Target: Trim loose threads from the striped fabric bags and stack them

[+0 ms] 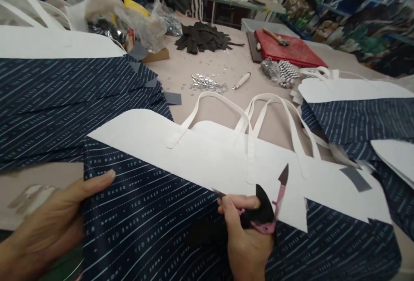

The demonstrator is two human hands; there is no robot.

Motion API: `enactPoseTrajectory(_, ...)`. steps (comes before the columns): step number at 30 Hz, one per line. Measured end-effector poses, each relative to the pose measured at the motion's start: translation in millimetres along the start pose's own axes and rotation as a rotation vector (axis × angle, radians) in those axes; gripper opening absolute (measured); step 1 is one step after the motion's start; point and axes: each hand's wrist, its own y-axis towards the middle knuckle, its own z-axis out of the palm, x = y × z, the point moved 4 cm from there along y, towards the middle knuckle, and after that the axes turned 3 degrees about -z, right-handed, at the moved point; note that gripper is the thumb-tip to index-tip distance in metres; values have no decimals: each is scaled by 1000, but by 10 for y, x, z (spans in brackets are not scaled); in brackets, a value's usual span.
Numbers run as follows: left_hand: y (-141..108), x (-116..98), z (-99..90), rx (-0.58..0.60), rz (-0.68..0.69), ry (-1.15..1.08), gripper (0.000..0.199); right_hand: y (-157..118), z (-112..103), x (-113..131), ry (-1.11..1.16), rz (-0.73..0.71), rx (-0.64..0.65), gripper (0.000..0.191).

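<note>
two hands: right grip (247,233) clenches pink snips (268,214) over navy bag (145,225); left (48,225) lies flat, released.

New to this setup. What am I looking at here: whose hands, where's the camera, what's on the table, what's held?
There is no machine: a person works with bare hands, filmed by one camera worn on their head, looking forward and down. The left hand rests flat on the edge of a navy striped paper bag with a white top band and white handles. The right hand grips a small pink tool together with a dark strip. More flat bags lie stacked left and right. Further back: a pile of dark strips, a red board with a hammer, and another person seated.
</note>
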Motion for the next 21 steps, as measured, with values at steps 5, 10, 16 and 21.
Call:
enactPoseTrajectory(5, -219, 276, 632, 126, -183, -250, 50, -65, 100, 38, -50, 0, -9, 21)
enactPoseTrajectory(10, -194, 354, 1042, 289, -165, -113, 30, -119, 153, -42, -44, -5, -2, 16)
enactPoseTrajectory(16, -185, 407, 1070, 203, -190, -119, 20, -44, 93, -3, 39, 15, -98, 16)
enactPoseTrajectory(21, -254, 487, 931, 196, -240, -196, 31, -84, 160, -1, 16, 21, -92, 15)
